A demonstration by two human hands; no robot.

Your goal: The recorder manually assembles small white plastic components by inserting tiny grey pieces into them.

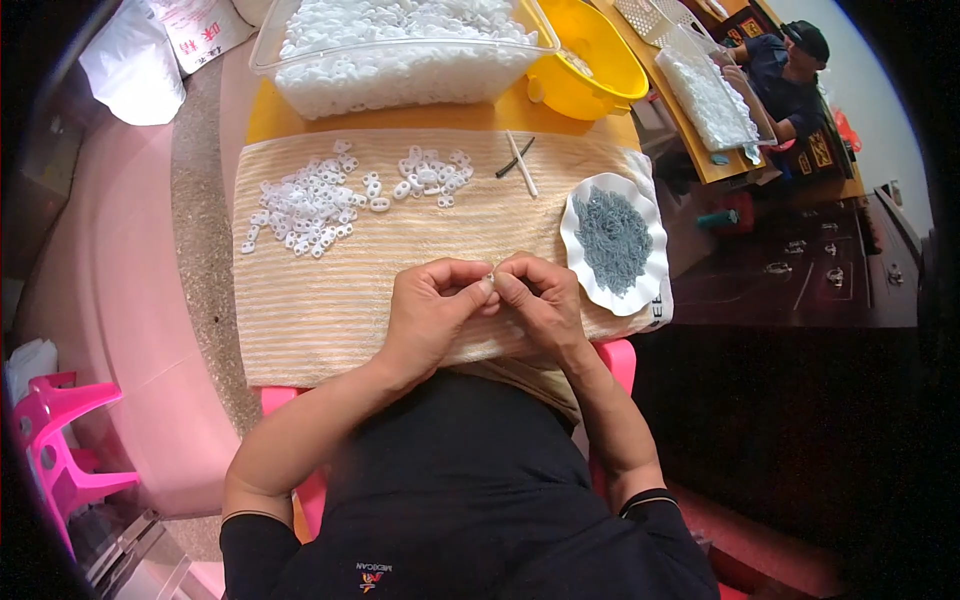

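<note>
Over the near middle of a striped towel [400, 235], my left hand [435, 305] and my right hand [542, 300] meet, fingertips pinched together. What sits between them is tiny and mostly covered by the fingers, so its kind cannot be made out. Beyond my left hand lies a loose pile of small white plastic pieces with holes [310, 205], and a smaller group [432, 175] lies to its right. To the right of my right hand is a white wavy-edged plate [588, 285] heaped with small grey slender pieces [612, 240]. A white stick [523, 165] crosses a black stick [512, 163] farther back.
A clear plastic tub [400, 85] full of white pieces stands at the table's far edge, beside a yellow basin [600, 80]. At the upper right, another person [785, 75] sits by a second tub [710, 100]. A pink stool [65, 450] stands at left.
</note>
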